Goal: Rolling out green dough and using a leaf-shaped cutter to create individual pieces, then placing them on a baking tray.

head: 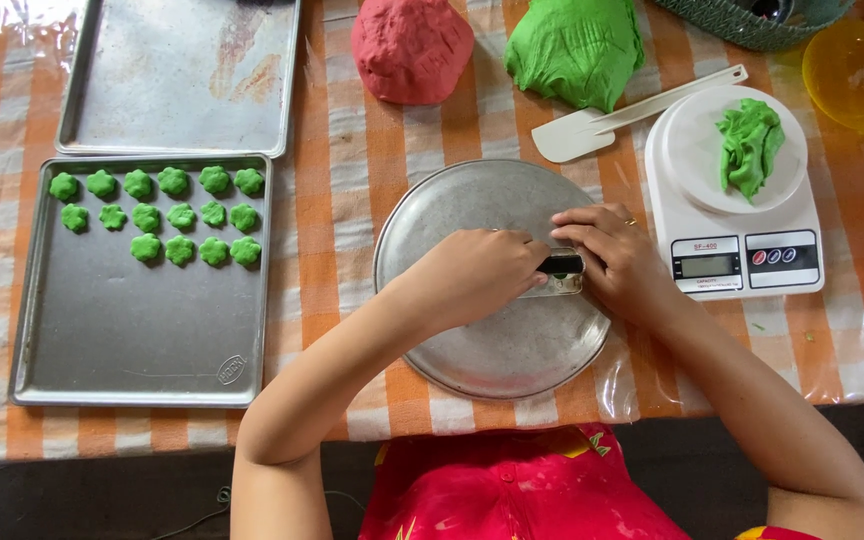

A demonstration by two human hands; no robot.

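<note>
Both hands, left (477, 275) and right (612, 255), grip small cutter (562, 268) over round pan (492, 340); orange-striped plastic-covered table (352, 180); tray (122, 340) of green cookies (167, 215).

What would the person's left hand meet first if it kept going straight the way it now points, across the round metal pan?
The left hand points rightward, so it would likely meet the right hand first, past the small black-handled tool between them; beyond lies the white kitchen scale.
</note>
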